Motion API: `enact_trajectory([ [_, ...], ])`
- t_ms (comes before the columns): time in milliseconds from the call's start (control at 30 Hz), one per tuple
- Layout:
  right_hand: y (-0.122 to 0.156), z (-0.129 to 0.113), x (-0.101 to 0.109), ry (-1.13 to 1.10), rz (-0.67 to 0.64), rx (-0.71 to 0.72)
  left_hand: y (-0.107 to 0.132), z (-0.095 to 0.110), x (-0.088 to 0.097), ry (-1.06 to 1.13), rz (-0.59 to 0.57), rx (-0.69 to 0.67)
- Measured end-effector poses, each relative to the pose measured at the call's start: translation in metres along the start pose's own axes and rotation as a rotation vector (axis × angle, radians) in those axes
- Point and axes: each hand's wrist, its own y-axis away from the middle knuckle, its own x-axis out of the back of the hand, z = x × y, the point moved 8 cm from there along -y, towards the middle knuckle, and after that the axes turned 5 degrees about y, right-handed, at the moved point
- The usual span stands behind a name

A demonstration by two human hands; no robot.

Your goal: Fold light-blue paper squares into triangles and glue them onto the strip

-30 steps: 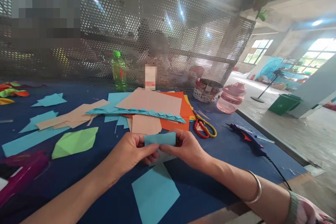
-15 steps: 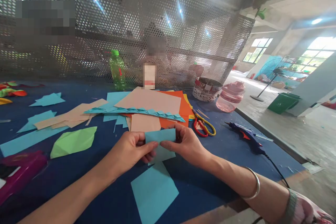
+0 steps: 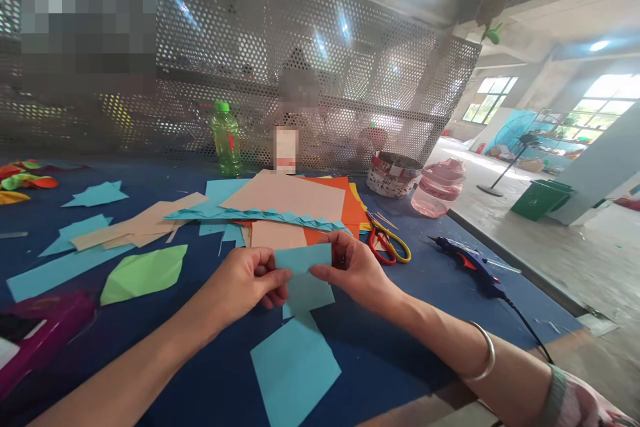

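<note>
I have the fingers of the left hand [image 3: 245, 280] and right hand [image 3: 353, 270] closed on opposite edges of a folded blue paper [image 3: 303, 280], held just above a loose blue sheet [image 3: 295, 370] on the navy worktop [image 3: 400, 340]. Beyond the hands lies a stack of orange and peach paper [image 3: 285, 197]. Farther right, a paper-covered tin [image 3: 393, 175] stands beside a pink plastic jar [image 3: 439, 188]; I can't see into the tin. Red-and-yellow scissors [image 3: 385, 245] and a blue glue gun [image 3: 467, 267] lie nearby.
</note>
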Motion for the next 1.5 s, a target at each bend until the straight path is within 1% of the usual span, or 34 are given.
enact_trajectory([
  [100,0.000,0.001,0.002,0.052,0.022,-0.002,0.000,0.000,0.000,-0.025,-0.001,-0.018],
  [233,-0.001,0.002,0.002,0.063,0.007,0.003,-0.001,0.000,0.001,-0.056,-0.007,0.003],
  [333,-0.002,0.001,0.005,0.101,0.021,0.018,-0.002,-0.001,0.004,-0.047,0.016,0.008],
  [433,-0.004,0.001,0.010,0.145,0.045,0.031,-0.004,-0.001,0.008,-0.029,0.044,-0.014],
  [533,-0.005,-0.001,0.011,0.158,0.049,0.043,-0.005,0.000,0.008,-0.036,0.030,-0.056],
  [667,-0.002,-0.003,0.006,0.115,0.031,0.057,-0.004,-0.001,0.001,0.006,-0.030,-0.063],
  [833,0.004,0.000,-0.009,0.038,-0.060,0.040,0.000,-0.001,-0.010,0.030,-0.098,-0.084],
  [1000,0.005,0.000,-0.010,0.076,-0.049,0.058,0.001,0.000,-0.011,-0.001,-0.075,-0.057],
  [1133,0.005,-0.002,-0.008,0.121,-0.029,0.083,0.000,0.000,-0.008,-0.031,-0.064,-0.055],
  [1267,0.003,-0.004,-0.001,0.174,0.007,0.097,-0.003,-0.003,0.003,-0.071,-0.009,-0.025],
  [1367,0.000,-0.004,0.003,0.189,0.020,0.094,-0.005,-0.001,0.010,-0.112,0.013,-0.036],
  [1500,-0.002,-0.004,0.005,0.197,0.023,0.098,-0.007,-0.001,0.013,-0.128,0.026,-0.045],
])
